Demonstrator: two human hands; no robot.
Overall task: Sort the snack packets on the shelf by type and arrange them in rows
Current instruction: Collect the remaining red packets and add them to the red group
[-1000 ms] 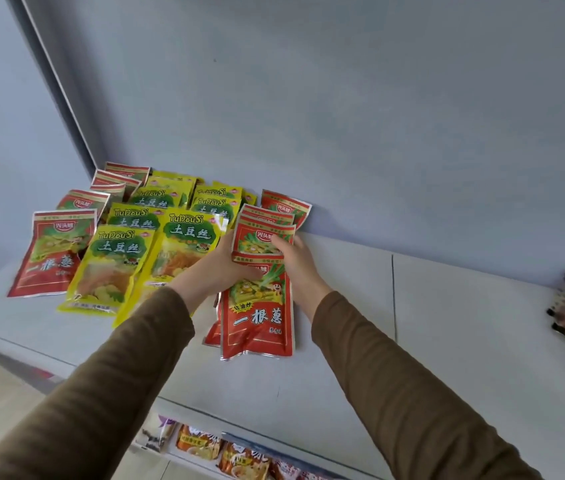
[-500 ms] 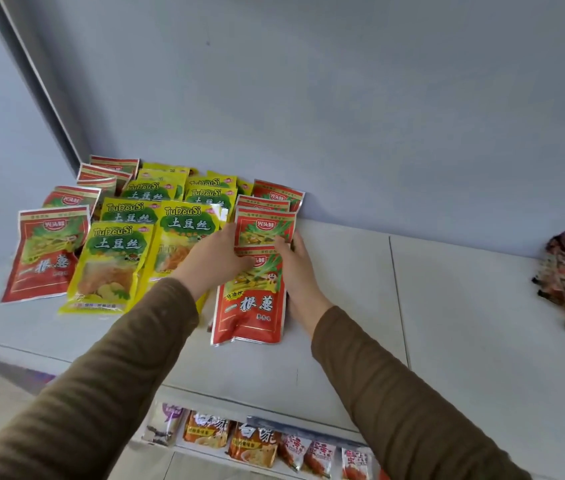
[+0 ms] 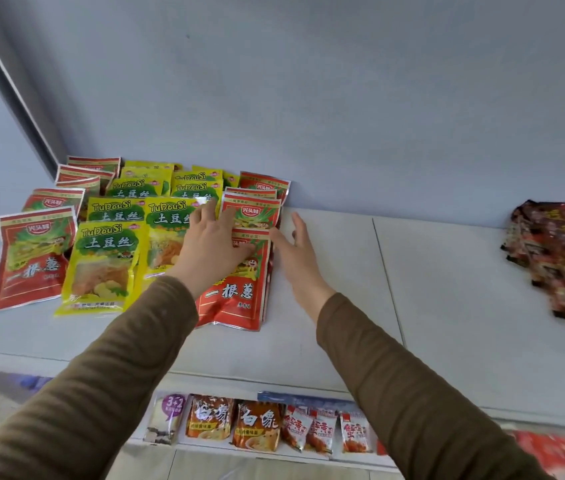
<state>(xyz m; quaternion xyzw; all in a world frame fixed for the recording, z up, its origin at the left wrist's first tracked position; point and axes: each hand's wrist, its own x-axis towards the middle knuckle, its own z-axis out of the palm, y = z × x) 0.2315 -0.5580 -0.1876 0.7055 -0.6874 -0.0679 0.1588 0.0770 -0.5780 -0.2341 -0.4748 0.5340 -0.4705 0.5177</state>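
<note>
Snack packets lie in overlapping rows on the left of a white shelf (image 3: 343,327). A row of red packets (image 3: 33,261) runs along the far left, two rows of yellow packets (image 3: 101,265) fill the middle, and another row of red packets (image 3: 239,299) lies on the right. My left hand (image 3: 210,251) rests flat with spread fingers on the front red packet of that right row and the yellow packet beside it. My right hand (image 3: 296,252) hovers open just right of the same row, its fingers straight and holding nothing.
A heap of dark brown and red packets (image 3: 561,261) lies at the shelf's right end. The grey wall (image 3: 343,116) stands directly behind the rows. A lower shelf below the front edge holds other snack packets (image 3: 257,424). Bare shelf spans between the right red row and the heap.
Both hands held a red packet over the right row before. That packet now lies flat in the row, my right hand has let go and drawn off to the right, my left hand presses down.
</note>
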